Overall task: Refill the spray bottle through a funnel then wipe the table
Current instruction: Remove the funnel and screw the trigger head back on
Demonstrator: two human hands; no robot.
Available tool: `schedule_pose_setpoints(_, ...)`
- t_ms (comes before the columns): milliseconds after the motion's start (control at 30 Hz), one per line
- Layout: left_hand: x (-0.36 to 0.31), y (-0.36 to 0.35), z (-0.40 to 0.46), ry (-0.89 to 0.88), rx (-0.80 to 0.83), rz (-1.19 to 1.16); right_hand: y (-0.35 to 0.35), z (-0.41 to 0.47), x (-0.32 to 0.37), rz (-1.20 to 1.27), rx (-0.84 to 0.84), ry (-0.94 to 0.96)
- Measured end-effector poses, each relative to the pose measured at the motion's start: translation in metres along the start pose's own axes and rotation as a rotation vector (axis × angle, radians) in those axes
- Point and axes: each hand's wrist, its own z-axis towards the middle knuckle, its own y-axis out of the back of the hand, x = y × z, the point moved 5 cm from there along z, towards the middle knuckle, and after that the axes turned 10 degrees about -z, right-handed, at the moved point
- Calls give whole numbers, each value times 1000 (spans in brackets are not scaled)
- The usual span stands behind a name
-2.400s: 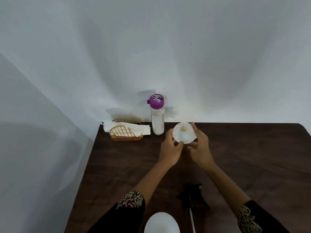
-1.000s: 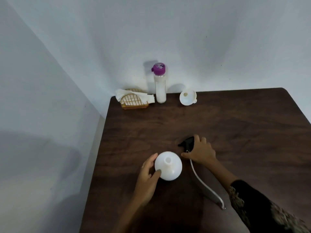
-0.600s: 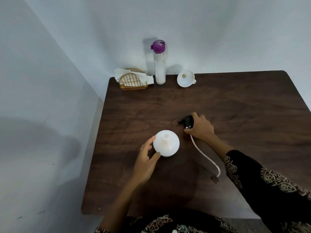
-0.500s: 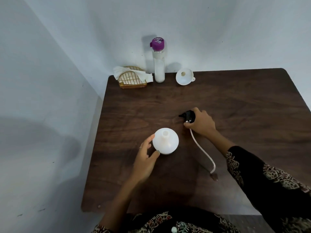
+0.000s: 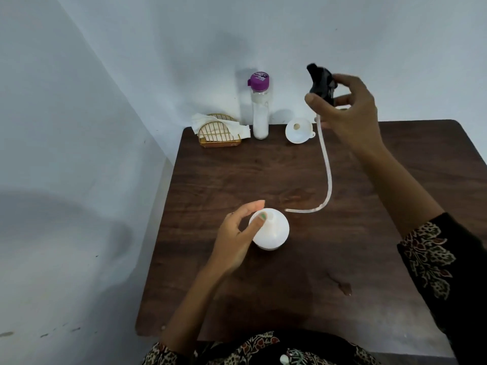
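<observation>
A round white spray bottle (image 5: 272, 231) stands uncapped near the table's left middle, and my left hand (image 5: 238, 233) grips its left side with the thumb over the neck. High above the table, my right hand (image 5: 347, 111) holds the black spray head (image 5: 320, 81). Its long white dip tube (image 5: 326, 169) hangs down and curls left, with the tip just right of the bottle's mouth. A white funnel (image 5: 297, 130) lies at the table's far edge. The tall refill bottle (image 5: 260, 109) with a purple cap stands left of the funnel.
A gold wire holder with white tissues (image 5: 218, 131) sits in the far left corner of the dark wooden table (image 5: 290, 299). Pale walls close in behind and on the left. A small wet spot (image 5: 345, 288) marks the table at the near right.
My right hand has lifted the spray head off the table, high and toward the wall, with the tube now dangling. My left hand stays on the white bottle.
</observation>
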Motion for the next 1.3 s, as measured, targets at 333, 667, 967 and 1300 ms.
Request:
schedule_pose_setpoints(333, -31, -11, 11, -325, -69, 512, -26, -21, 64, 33, 13, 178)
schedule_pose_setpoints(667, -4, -17, 11, -444, -177, 600, -59, -39, 67, -22, 28, 334)
schedule_pose_setpoints(967, 0, -22, 8, -410, -205, 567, -76, -48, 72, -14, -36, 405)
schedule_pose_setpoints(1300, -12, -18, -5, -494, -389, 136, -83, -61, 61, 75, -113, 401)
